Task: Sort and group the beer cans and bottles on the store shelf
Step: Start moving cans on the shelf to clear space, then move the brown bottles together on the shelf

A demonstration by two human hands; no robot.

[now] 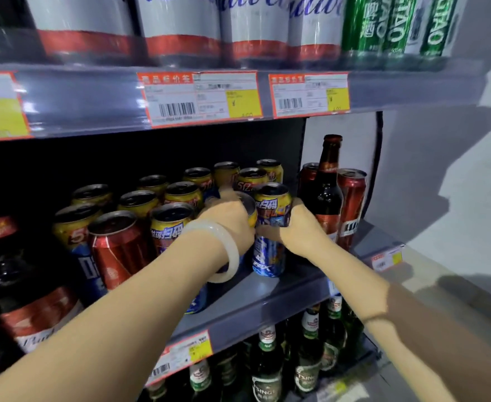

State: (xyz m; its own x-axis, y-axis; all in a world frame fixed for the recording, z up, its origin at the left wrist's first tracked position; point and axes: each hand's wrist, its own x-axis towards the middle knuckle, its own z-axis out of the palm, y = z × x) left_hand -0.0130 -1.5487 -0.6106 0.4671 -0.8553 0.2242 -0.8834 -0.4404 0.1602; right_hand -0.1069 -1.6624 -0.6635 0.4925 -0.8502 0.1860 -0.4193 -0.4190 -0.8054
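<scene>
1. The left hand (pixel 227 219) reaches into the middle shelf (pixel 267 294), its fingers curled round a yellow-topped can (pixel 248 208) whose body it mostly hides; a pale bangle (pixel 224 250) sits on that wrist.
2. The right hand (pixel 292 224) is at 3 o'clock from the left one, fingers wrapped round the middle of a blue-and-yellow can (pixel 270 227) that stands at the front of the shelf.
3. The two held cans are side by side and look to be touching; the hands nearly meet between them.
4. At 10 to 12 o'clock of the hands stands a block of yellow cans (pixel 180 192), several rows deep.
5. At 9 o'clock, in the front row, stands a dented red can (pixel 116 248) among the yellow ones.
6. At 2 o'clock of the right hand a dark brown bottle (pixel 327 195) stands upright, with a tall red can (pixel 350 204) just beside it and another red can partly hidden behind.
7. The shelf above carries large white-and-red cans (pixel 180 27), with green cans (pixel 395 24) at its right end.
8. The shelf below holds green bottles (pixel 267 364) standing upright.
9. Orange-edged price tags (pixel 201 97) line the shelf edges.
</scene>
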